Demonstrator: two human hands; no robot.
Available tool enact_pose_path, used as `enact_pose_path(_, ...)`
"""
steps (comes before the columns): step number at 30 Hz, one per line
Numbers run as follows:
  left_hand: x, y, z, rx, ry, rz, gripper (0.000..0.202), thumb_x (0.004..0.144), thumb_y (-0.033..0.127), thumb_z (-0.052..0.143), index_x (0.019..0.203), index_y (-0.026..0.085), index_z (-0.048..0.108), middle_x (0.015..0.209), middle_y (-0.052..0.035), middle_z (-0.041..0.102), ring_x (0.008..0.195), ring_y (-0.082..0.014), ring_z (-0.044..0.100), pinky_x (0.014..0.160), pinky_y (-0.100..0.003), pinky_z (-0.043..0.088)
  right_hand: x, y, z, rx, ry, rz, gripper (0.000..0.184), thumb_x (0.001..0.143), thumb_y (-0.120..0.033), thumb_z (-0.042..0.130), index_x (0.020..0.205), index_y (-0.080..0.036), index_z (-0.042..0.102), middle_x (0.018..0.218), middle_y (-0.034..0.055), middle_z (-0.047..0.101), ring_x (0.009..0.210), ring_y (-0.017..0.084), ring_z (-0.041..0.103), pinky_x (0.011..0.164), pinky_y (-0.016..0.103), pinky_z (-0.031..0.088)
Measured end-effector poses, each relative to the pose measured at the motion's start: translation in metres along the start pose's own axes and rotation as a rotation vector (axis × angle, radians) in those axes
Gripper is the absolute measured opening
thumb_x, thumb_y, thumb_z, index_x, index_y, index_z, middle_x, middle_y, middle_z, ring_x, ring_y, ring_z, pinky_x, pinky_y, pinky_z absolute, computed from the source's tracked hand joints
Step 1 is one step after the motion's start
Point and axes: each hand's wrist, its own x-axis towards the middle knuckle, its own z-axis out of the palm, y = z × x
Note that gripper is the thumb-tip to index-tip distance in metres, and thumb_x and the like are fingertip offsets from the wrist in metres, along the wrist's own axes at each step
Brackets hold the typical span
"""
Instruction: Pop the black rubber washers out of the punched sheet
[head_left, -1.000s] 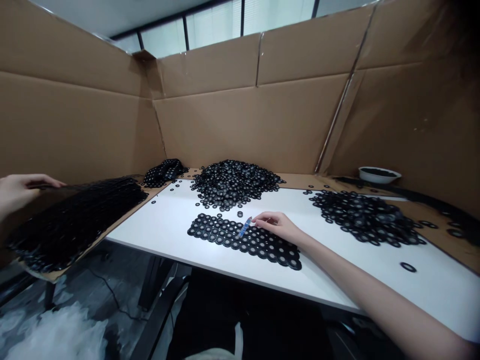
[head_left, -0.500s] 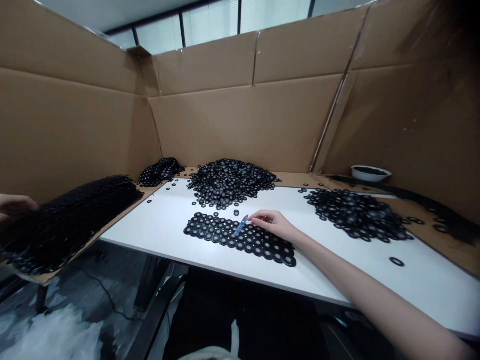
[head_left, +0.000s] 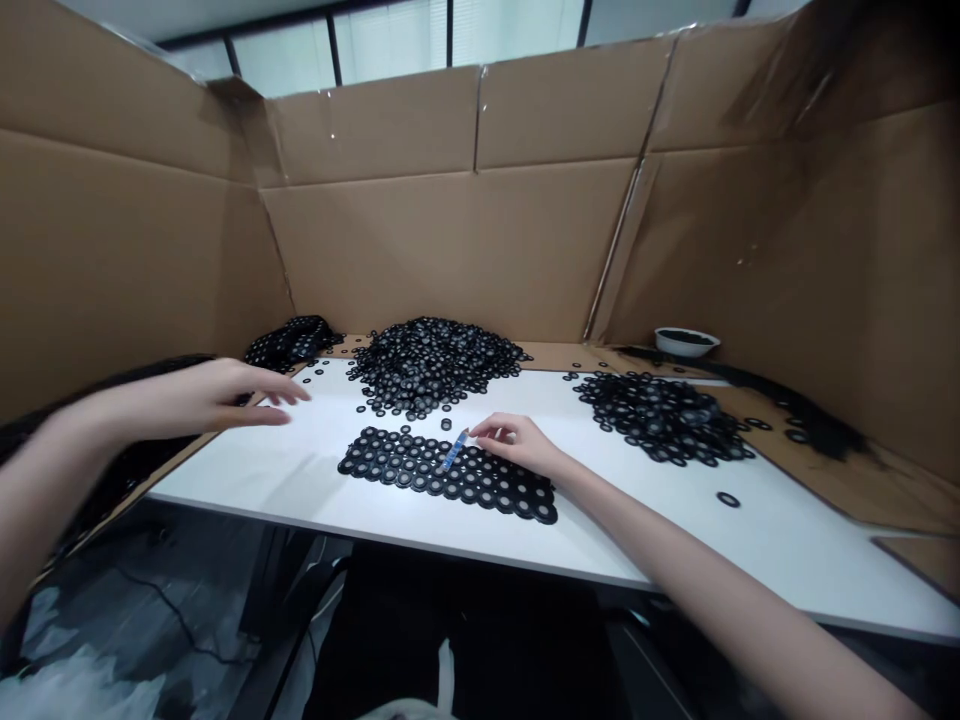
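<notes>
My right hand [head_left: 517, 442] rests on a flat sheet of joined black rings [head_left: 420, 472] lying on the white table [head_left: 315, 478]. It pinches a small blue tool [head_left: 453, 452] whose tip points at the sheet. My left hand [head_left: 225, 395] hovers over the table's left edge, fingers stretched out and holding nothing. Behind the sheet lies a big heap of loose black rings [head_left: 435, 362].
A second pile of black rings [head_left: 660, 408] lies at the right, with a white bowl [head_left: 684, 342] behind it. Stacked black sheets [head_left: 289, 342] sit at the back left. Cardboard walls [head_left: 450, 240] enclose the table on three sides. A lone ring [head_left: 727, 498] lies near the front right.
My left hand has let go of the black stack at the far left and swung in over the table's left edge. The view has turned right. My right hand keeps its place.
</notes>
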Motion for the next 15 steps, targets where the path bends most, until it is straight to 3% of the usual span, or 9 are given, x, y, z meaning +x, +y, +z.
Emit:
enact_pose_path(1, 0.018, 0.030, 0.014, -0.020, -0.178, 0.117, 0.030, 0.075, 0.046, 0.060, 0.100, 0.032, 0.069, 0.105, 0.0016, 0.069, 0.089, -0.0162, 0.065, 0.072, -0.020, 0.046, 0.000, -0.001, -0.001, -0.021, 0.007, -0.005, 0.023, 0.080, -0.038, 0.058, 0.088, -0.020, 0.071, 0.094, 0.0070, 0.069, 0.082, 0.021, 0.060, 0.073, 0.033, 0.046)
enact_pose_path(3, 0.044, 0.066, 0.050, -0.039, -0.247, 0.286, 0.030, 0.082, 0.043, 0.053, 0.102, 0.028, 0.068, 0.099, -0.0022, 0.070, 0.084, -0.0165, 0.064, 0.069, -0.020, 0.044, 0.000, -0.001, -0.005, -0.068, 0.010, -0.006, 0.021, 0.079, -0.037, 0.059, 0.082, -0.019, 0.069, 0.089, 0.0062, 0.067, 0.079, 0.019, 0.058, 0.069, 0.031, 0.045)
enact_pose_path(7, 0.086, 0.091, 0.124, 0.030, -0.255, 0.491, 0.031, 0.085, 0.037, 0.049, 0.109, 0.024, 0.062, 0.087, -0.0038, 0.070, 0.071, -0.0158, 0.062, 0.062, -0.021, 0.039, 0.000, 0.002, -0.019, -0.117, -0.034, 0.072, 0.022, 0.077, -0.039, 0.060, 0.078, -0.017, 0.064, 0.081, 0.0044, 0.063, 0.071, 0.016, 0.055, 0.064, 0.028, 0.043)
enact_pose_path(9, 0.101, 0.099, 0.150, 0.090, -0.227, 0.543, 0.030, 0.085, 0.035, 0.046, 0.108, 0.023, 0.062, 0.077, -0.0038, 0.068, 0.067, -0.0167, 0.060, 0.059, -0.023, 0.037, 0.000, 0.005, -0.028, -0.125, -0.082, 0.116, 0.024, 0.077, -0.040, 0.060, 0.080, -0.016, 0.062, 0.081, 0.0044, 0.062, 0.069, 0.015, 0.054, 0.065, 0.028, 0.043)
enact_pose_path(12, 0.112, 0.108, 0.170, 0.139, -0.246, 0.537, 0.031, 0.085, 0.036, 0.045, 0.111, 0.024, 0.057, 0.077, -0.0032, 0.066, 0.067, -0.0175, 0.058, 0.057, -0.023, 0.035, 0.000, 0.008, -0.042, -0.162, -0.188, 0.162, 0.029, 0.074, -0.044, 0.062, 0.082, -0.016, 0.061, 0.085, 0.0051, 0.063, 0.073, 0.016, 0.055, 0.065, 0.027, 0.043)
enact_pose_path(15, 0.112, 0.108, 0.172, 0.147, -0.297, 0.508, 0.035, 0.084, 0.033, 0.045, 0.118, 0.025, 0.051, 0.086, -0.0027, 0.065, 0.070, -0.0167, 0.057, 0.058, -0.023, 0.035, 0.001, 0.003, -0.055, -0.224, -0.379, 0.270, 0.038, 0.067, -0.047, 0.069, 0.087, -0.017, 0.061, 0.090, 0.0054, 0.063, 0.077, 0.017, 0.057, 0.064, 0.026, 0.044)
